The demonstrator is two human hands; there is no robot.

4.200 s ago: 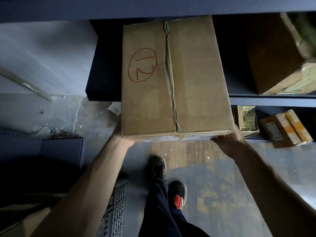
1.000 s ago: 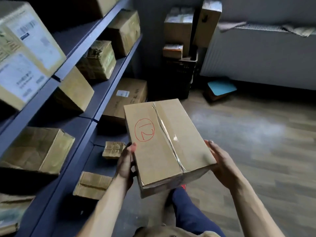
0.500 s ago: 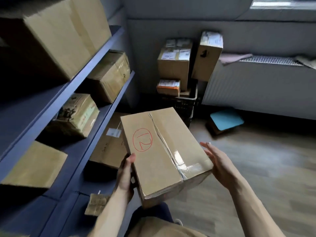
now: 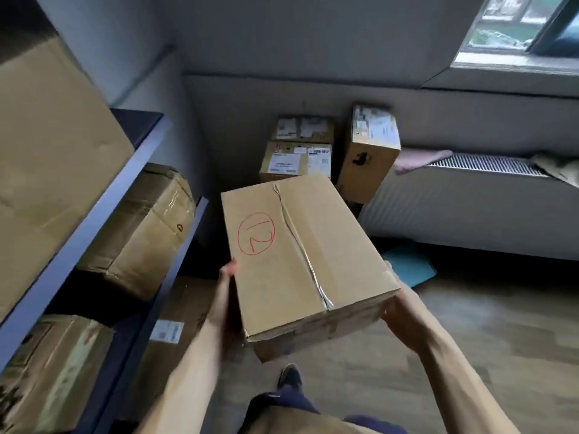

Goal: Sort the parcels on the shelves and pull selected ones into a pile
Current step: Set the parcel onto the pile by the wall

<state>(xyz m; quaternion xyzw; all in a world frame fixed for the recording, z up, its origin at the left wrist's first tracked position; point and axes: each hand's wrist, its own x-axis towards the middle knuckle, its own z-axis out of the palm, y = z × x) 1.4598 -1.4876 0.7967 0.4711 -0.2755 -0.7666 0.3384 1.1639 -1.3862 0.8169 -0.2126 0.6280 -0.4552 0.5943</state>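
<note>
A: Carton marked 12 (image 4: 300, 255) – where's it held?
B: Mid-air, just R of the shelf rack (image 4: 78, 242), above the wood floor (image 4: 485, 339). No shelf edge is touched; a narrow gap is seen btw the carton's L side and the rack's blue edges.
A: Hands?
B: L hand (image 4: 224, 296) is clamped on the rack-side face, thumb laid at the top edge. R hand (image 4: 404, 314) is wrapped under the near corner away from the rack. Fingers are hidden beneath on both sides.
A: Room to move?
B: Open floor is seen on the side away from the rack. Past the rack's far end, the corner is filled by a stack of labelled parcels (image 4: 296, 158) w/ a tall carton (image 4: 368, 161) beside it. A radiator (image 4: 470, 214) is set along the wall well R of the rack, and a flat blue item (image 4: 410, 267) is laid on the floor below it.
A: Orientation?
B: Top face is turned up, near end dipped a bit. Long axis appears to be laid along the taped seam, away from the body. The far end is angled slightly toward the rack and aimed at the corner stack. The red circled 12 is on the rack-side half.
A: Rack load?
B: Big taped cartons (image 4: 141, 227) are kept on its shelves.
</note>
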